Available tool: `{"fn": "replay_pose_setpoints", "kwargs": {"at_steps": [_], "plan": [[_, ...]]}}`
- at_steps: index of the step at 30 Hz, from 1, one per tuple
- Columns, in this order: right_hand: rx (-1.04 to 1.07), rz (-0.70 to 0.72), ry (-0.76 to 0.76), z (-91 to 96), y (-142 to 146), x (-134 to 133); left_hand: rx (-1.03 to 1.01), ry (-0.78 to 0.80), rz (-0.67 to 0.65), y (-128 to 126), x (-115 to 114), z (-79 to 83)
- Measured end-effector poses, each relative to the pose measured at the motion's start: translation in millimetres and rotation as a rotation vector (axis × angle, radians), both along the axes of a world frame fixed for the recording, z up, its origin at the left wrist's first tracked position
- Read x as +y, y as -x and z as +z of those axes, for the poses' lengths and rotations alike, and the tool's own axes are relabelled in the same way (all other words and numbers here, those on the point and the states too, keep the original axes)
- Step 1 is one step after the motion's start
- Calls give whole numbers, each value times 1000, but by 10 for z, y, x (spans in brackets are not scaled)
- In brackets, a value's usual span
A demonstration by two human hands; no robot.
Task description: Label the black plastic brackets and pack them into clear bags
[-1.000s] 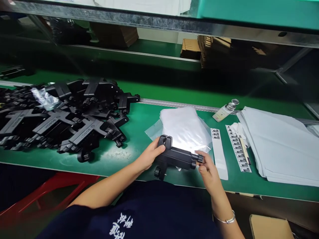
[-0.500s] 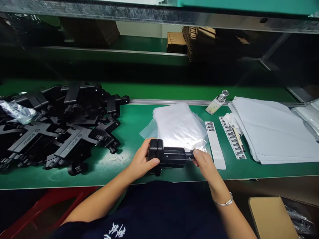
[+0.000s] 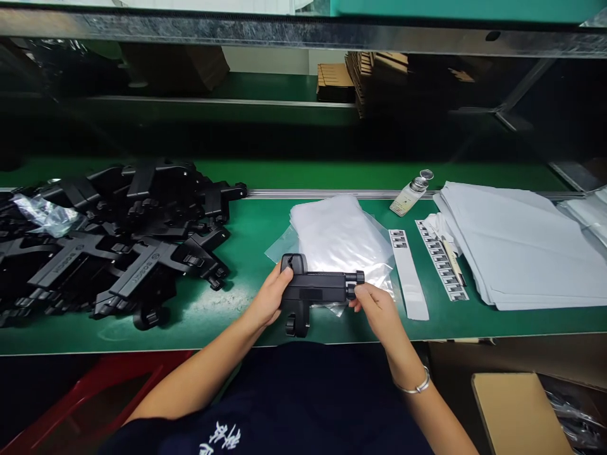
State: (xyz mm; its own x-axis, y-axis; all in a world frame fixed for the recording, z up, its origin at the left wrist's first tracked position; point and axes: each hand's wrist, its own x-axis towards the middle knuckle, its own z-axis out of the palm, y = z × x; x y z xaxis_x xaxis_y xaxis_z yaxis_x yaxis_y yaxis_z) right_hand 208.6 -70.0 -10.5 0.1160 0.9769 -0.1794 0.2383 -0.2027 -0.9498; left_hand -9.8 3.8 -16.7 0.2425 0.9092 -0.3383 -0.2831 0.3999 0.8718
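Note:
In front of me, above the table's front edge, I hold a black plastic bracket point(image 3: 315, 289) with two round knobs at its right end and a clamp-like foot pointing down. My left hand point(image 3: 271, 297) is closed around its left end, the thumb on top. At the other end, my right hand point(image 3: 377, 308) pinches the lower knob point(image 3: 351, 291) between thumb and fingers. Behind the bracket lies a stack of clear plastic bags point(image 3: 336, 234). A strip of labels point(image 3: 408, 275) is just right of the bags.
Several similar black brackets point(image 3: 142, 272) are heaped on the left, with a crumpled clear bag point(image 3: 47, 215) on them. To the right are a dispenser bottle point(image 3: 410, 196), a second label strip point(image 3: 441, 262), a pen point(image 3: 453, 260) and white sheets point(image 3: 516, 253). A metal shelf beam point(image 3: 284, 31) crosses above.
The bracket has been turned about its length, so its flat face, both knobs and lower foot now show. My right hand has shifted slightly left, from the single visible knob to the lower one.

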Motion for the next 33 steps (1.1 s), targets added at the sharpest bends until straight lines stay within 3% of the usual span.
{"fn": "replay_pose_setpoints", "kwargs": {"at_steps": [6, 10, 16, 20, 24, 26, 28, 31, 33], "plan": [[71, 4, 37, -7, -70, 15, 85, -72, 42, -43, -7, -9], [231, -12, 75, -30, -132, 13, 174, -159, 11, -67, -5, -21], [418, -137, 77, -142, -109, -20, 262, -200, -33, -145, 37, 6], [223, -246, -2, -281, -141, -21, 232, -251, -133, -156, 62, 25], [-162, -214, -56, -307, -203, 7, 196, -284, -133, -160, 43, 11], [-213, -221, -55, -269, -211, 25, 113, -196, -90, -175, 46, -1], [-134, -187, -44, -219, -169, 41, -7, -8, 0, -197, 83, -2], [42, 54, -14, -151, 29, 48, -163, 301, 197, -231, 188, 32], [80, 243, 56, -123, 224, 42, -227, 443, 242, -247, 260, 70]]}}
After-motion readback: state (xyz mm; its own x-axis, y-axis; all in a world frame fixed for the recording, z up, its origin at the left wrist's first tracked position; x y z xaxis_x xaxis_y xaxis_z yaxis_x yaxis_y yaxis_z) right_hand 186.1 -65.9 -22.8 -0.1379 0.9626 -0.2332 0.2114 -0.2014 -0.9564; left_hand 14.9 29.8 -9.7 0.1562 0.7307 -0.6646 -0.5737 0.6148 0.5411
